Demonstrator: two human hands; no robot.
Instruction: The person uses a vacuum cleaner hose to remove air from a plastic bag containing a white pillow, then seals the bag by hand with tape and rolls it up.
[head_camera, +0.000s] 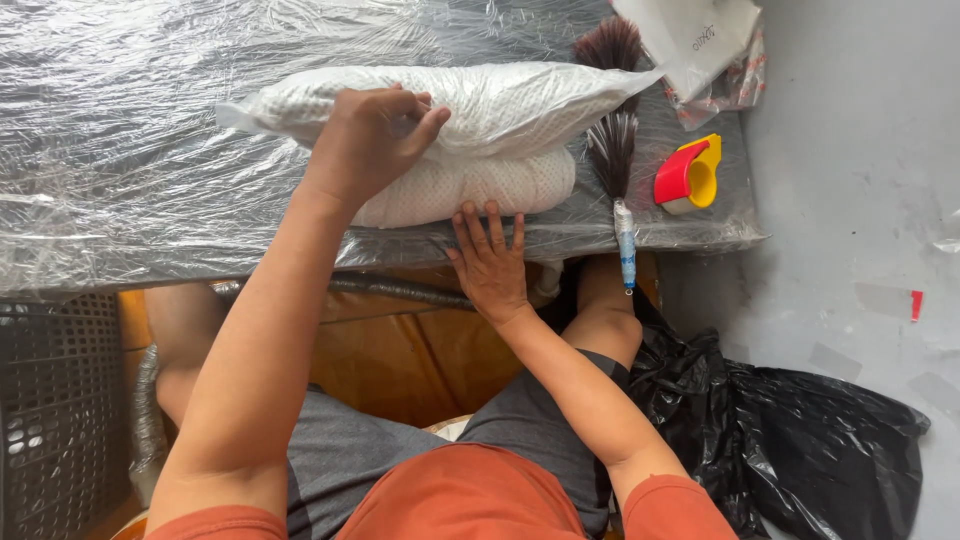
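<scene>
My left hand (368, 140) grips the top of a white mesh-textured bundle wrapped in clear plastic (500, 105), which lies across the low table. A second white mesh bundle (480, 188) sits under it, nearer to me. My right hand (490, 260) lies flat with fingers spread at the table's front edge, its fingertips touching the lower bundle. A feather duster (612, 140) with dark plumes and a blue-white handle lies just right of the bundles.
The low table (110, 170) is covered in crinkled clear plastic film. A red and yellow tape dispenser (690, 175) sits at its right end, with a white plastic bag (700, 40) behind. A black rubbish bag (800, 440) lies on the grey floor; a dark crate (55, 410) stands left.
</scene>
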